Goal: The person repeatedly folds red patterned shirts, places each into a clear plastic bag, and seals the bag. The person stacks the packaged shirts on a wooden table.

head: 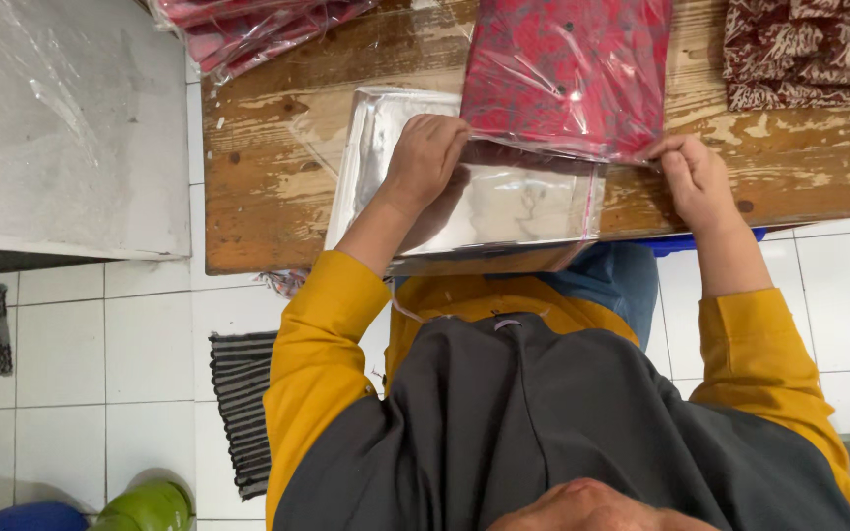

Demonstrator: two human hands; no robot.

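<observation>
Item: red patterned folded cloth in clear plastic bag (568, 74), lying near the front edge of the wooden counter (268, 197); left hand (425, 157) flat on the bag's open flap (504, 206), right hand (691, 177) pinching the bag's corner. Step judged: closing the bag; the flap wants folding over squarely and pressing down.

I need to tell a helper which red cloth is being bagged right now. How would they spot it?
Look at the worn wooden table. At its near edge both hands, left and right, hold a clear bag, and the red patterned cloth lies on its far end. Unlike the red packs in the corner, it lies flat between the hands.
</observation>
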